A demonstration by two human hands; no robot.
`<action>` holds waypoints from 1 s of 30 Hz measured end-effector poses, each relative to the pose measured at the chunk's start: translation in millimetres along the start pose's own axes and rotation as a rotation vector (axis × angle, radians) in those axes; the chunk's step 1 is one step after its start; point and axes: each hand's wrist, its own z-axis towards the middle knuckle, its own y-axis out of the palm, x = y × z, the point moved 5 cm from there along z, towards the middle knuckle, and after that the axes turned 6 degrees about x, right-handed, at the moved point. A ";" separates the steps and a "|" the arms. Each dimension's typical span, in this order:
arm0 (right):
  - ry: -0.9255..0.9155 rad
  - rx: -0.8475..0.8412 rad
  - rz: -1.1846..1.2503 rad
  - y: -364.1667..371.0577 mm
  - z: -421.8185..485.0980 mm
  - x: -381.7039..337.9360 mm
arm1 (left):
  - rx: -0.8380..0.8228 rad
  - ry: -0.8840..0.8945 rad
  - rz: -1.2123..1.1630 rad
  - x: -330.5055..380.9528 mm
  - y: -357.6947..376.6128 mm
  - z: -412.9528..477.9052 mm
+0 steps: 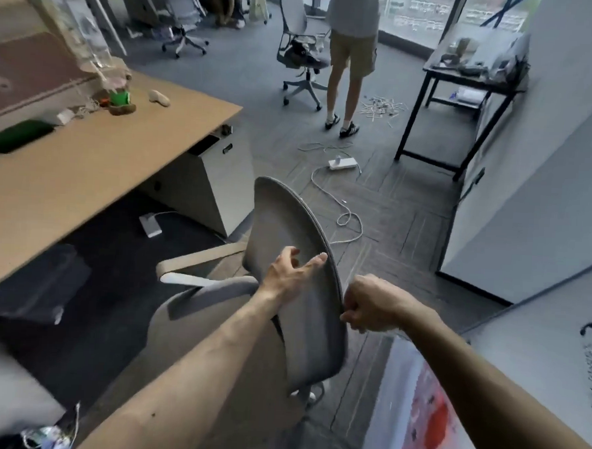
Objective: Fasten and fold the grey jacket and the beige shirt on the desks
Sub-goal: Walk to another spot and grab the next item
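While L hand spread on chair back, R hand grip pinches edge.

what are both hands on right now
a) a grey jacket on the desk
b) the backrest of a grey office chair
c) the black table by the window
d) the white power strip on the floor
b: the left hand lies open on the chair backrest, and the right hand pinches its rim.

The chair back under both grips looks like matt grey cloth. Left of them, the bench is smooth pale wood. The floor beyond looks like dull grey carpet.
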 end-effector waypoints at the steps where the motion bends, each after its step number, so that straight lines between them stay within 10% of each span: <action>1: -0.057 -0.031 0.018 4.8 -3.0 -1.4 | -0.001 -0.001 0.007 -1.3 8.2 -8.3; 5: -0.178 -0.101 0.243 12.5 -11.2 10.2 | 0.010 0.040 0.091 -4.0 26.7 -38.8; 12: -0.110 0.469 0.418 -36.5 18.4 49.8 | 0.017 0.141 0.302 -0.7 25.3 -87.3; 30: -0.344 0.384 0.002 46.0 33.7 -13.7 | -0.019 0.214 0.283 -113.8 -43.8 -194.6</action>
